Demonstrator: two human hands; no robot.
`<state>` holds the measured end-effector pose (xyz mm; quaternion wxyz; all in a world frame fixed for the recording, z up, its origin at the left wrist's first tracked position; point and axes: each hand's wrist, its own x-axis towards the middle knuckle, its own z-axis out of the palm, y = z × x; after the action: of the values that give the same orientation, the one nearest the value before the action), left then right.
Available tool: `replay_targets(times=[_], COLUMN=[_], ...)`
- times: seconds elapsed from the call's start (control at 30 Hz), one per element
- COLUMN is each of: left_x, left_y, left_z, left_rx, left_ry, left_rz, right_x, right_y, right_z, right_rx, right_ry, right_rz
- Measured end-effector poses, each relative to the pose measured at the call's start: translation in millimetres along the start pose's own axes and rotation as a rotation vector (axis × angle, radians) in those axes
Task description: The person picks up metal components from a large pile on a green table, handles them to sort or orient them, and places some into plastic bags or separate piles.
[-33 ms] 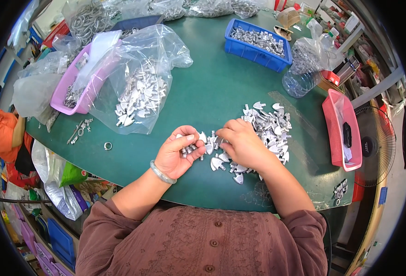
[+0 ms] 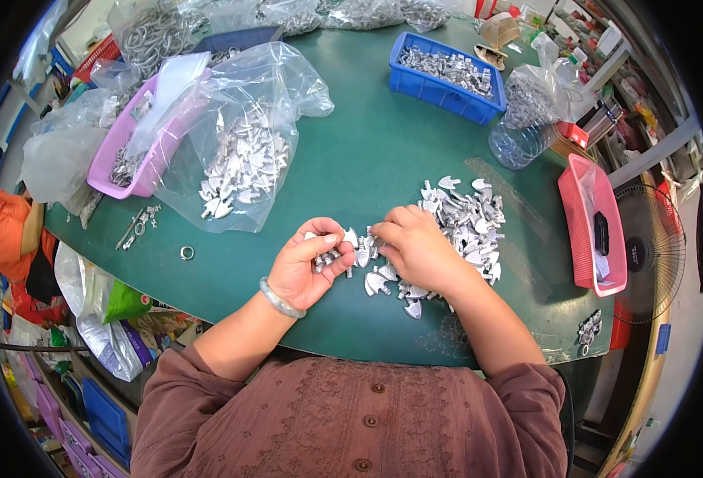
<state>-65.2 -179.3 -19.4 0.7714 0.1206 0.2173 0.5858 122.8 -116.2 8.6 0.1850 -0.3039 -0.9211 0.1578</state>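
My left hand (image 2: 304, 267) is curled, palm up, round several small silver metal pieces (image 2: 327, 260) with ridged, threaded-looking ends. Its thumb and fingertips meet near a flat, fan-shaped silver piece (image 2: 351, 237). Close beside it, my right hand (image 2: 419, 247) bends down with its fingers closed at the edge of another silver metal piece (image 2: 365, 248); the fingers partly hide what they grip. Around and beyond the right hand spreads a loose pile of such silver pieces (image 2: 479, 227), and a few lie below its fingers.
A clear plastic bag (image 2: 304, 88) of like pieces lies left of centre, beside a purple basket (image 2: 113, 190). A blue bin (image 2: 439, 92) of metal parts stands far right; a pink basket (image 2: 578, 215) is at the right edge. One ring (image 2: 187, 252) lies left. A person in orange (image 2: 3, 231) sits at far left.
My right hand's fingertips have shifted very slightly left, toward my left hand. The left hand and the pile look the same.
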Motion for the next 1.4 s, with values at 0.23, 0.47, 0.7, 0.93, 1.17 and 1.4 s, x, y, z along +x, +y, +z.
replay_targets(times=[0.23,0.47,0.7,0.93,1.17,1.4], left_x=[-1.7,-1.6,-5.0,-7.9,-9.2,-11.1], left_y=[0.4,-0.4,-6.1,-6.9,-15.6,-21.7], left_z=[4.5,5.3,13.7,17.2,17.5,18.5], left_rx=[0.084,0.183,0.326,0.215,0.254,0.380], left_ry=[0.082,0.125,-0.043,-0.040,0.012,0.096], left_rz=[-0.025,-0.060,-0.362,-0.344,-0.216,0.074], right_x=[8.0,1.3,-4.8,-10.9,-16.5,-21.4], right_y=[2.3,6.8,-1.1,-0.3,2.8,-9.2], right_z=[-1.5,-12.8,-17.4,-14.6,-11.8,-14.2], right_rx=[-0.045,0.569,1.358,1.295,1.180,1.434], right_ry=[-0.090,-0.165,-0.071,-0.061,-0.097,-0.133], right_rz=[-0.002,0.243,0.316,0.117,0.109,0.379])
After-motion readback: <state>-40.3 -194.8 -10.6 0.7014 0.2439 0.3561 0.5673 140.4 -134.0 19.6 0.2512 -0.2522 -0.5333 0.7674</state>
